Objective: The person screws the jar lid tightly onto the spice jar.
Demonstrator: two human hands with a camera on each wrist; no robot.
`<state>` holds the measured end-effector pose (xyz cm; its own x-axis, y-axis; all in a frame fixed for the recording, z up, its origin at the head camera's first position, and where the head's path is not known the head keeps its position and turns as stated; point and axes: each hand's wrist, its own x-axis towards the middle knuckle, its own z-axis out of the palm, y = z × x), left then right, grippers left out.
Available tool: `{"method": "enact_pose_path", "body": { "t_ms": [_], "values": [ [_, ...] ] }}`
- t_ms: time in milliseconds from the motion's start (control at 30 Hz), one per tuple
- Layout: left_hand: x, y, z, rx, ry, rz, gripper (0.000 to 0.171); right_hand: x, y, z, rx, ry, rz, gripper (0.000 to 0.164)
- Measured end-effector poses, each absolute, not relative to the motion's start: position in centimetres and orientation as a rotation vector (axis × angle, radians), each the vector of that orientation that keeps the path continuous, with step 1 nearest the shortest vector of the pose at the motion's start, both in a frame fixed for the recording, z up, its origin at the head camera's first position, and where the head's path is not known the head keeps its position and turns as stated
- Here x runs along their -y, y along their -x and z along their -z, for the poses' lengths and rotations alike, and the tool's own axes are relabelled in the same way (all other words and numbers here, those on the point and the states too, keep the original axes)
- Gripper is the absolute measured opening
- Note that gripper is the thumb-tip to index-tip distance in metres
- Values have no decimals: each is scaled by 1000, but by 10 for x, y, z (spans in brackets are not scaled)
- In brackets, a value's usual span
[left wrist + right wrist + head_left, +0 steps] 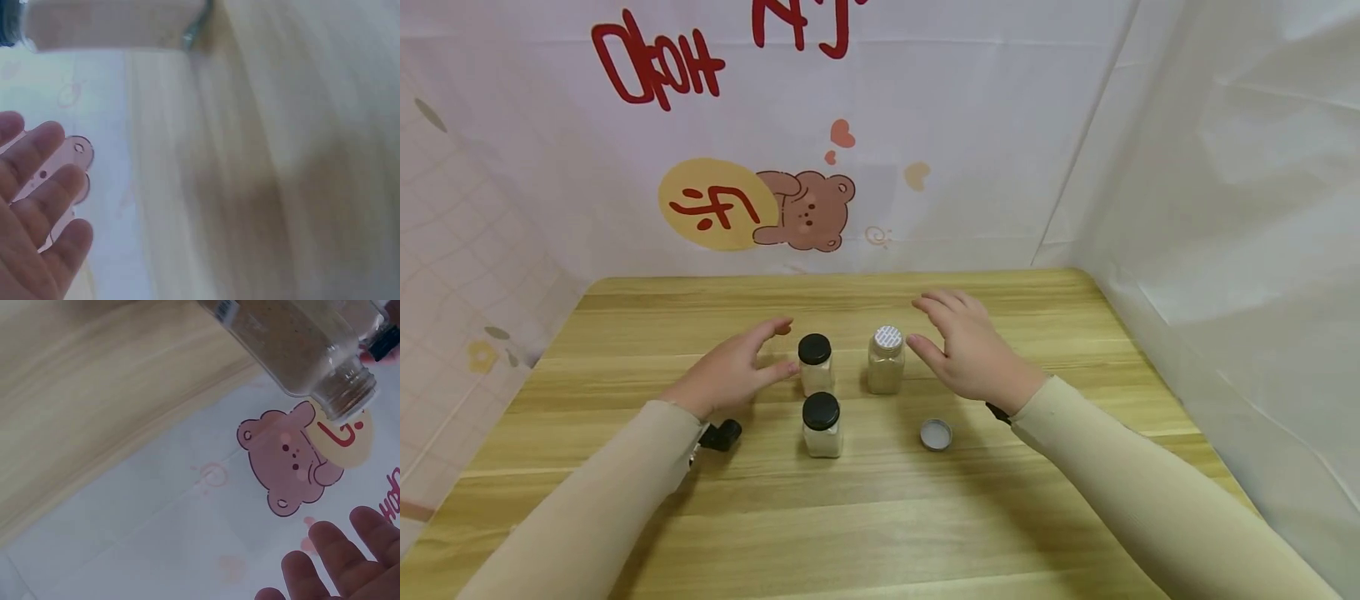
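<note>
My left hand [732, 368] hovers left of a small clear jar [817, 379] with a black lid and pale contents. Its fingers are spread, and the thumb tip is close to the jar; whether they touch I cannot tell. A similar black-lidded jar [823, 440] stands nearer to me. To the right is an uncapped jar [886, 371] with a white patterned seal on its mouth; brownish contents and a threaded neck show in the right wrist view. Beside it my right hand [966, 350] is held with loosely bent fingers, gripping nothing. Both hands' fingers [47, 194] [340, 550] appear apart from the jars.
A round silver-grey lid [936, 434] lies on the wood-grain table [880, 517], in front of the uncapped jar and below my right wrist. White sheeting [970, 108] with a printed bear [812, 212] rises behind the table and along its sides.
</note>
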<state>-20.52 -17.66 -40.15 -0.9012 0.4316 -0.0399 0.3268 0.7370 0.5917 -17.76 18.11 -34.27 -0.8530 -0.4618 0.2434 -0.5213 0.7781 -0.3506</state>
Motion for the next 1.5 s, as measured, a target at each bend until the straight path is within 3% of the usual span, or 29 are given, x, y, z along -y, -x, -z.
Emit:
{"method": "enact_pose_path", "body": {
  "t_ms": [600,1300,1500],
  "values": [
    [127,212,357,-2794,-727,-670,106,-218,151,375,2918,-796,-546,64],
    [78,225,343,-2709,-810,-394,93,-230,130,392,3029,-990,-453,77],
    [71,226,345,-2692,-795,-345,83,-231,128,401,3000,-1089,-389,74]
  ]
}}
